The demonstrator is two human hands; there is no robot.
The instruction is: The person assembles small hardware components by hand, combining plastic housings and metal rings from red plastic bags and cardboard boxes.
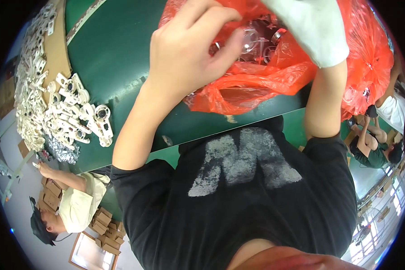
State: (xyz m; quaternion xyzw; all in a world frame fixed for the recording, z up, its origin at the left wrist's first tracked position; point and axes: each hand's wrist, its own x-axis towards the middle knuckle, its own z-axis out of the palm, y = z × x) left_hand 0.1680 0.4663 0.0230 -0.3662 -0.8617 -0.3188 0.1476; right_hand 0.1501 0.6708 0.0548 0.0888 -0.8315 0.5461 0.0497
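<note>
Black T-shirt of mine fills six o'clock, below the green desk. At twelve my bare left hand curves, thumb parted from fingers, beside an open red plastic bag at one o'clock, holding clear plastic parts. Apart from it, my gloved right hand crosses the bag near two, fingertips out of frame; I cannot tell its grip. White plastic parts lie heaped around nine to ten.
</note>
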